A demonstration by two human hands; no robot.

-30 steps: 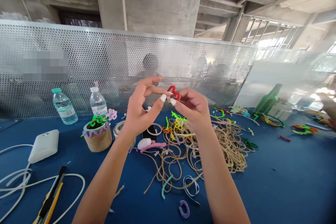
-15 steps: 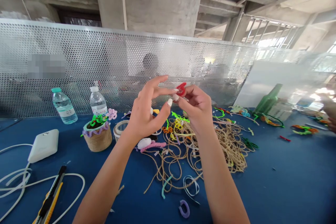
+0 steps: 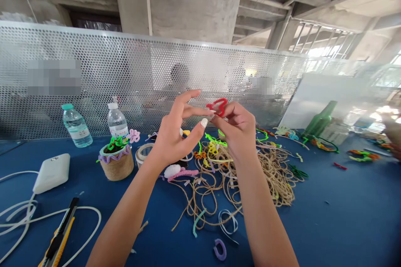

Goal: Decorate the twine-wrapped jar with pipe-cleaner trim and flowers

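Note:
A red pipe cleaner [image 3: 222,107], bent into loops, is pinched between the thumb and forefinger of my right hand [image 3: 239,127] above the table. My left hand [image 3: 177,129] is beside it with its fingers apart. Its forefinger tip reaches the red pipe cleaner's near side, while the thumb stays clear below. Under both hands lies a tangled heap of jute twine [image 3: 275,175] with several coloured pipe cleaner pieces in it. A pink pipe cleaner piece [image 3: 186,172] lies below my left hand.
On the blue table [image 3: 344,217] at left stand a twine-wrapped pot [image 3: 117,167], two water bottles [image 3: 78,129], a white power bank [image 3: 52,173] and a utility knife [image 3: 62,233]. A green bottle [image 3: 322,119] stands at right. A perforated metal screen [image 3: 131,75] runs behind.
The red pipe cleaner has turned in my right fingers, so its loop now shows wider and more open. My right hand has shifted slightly right; my left hand is nearly still.

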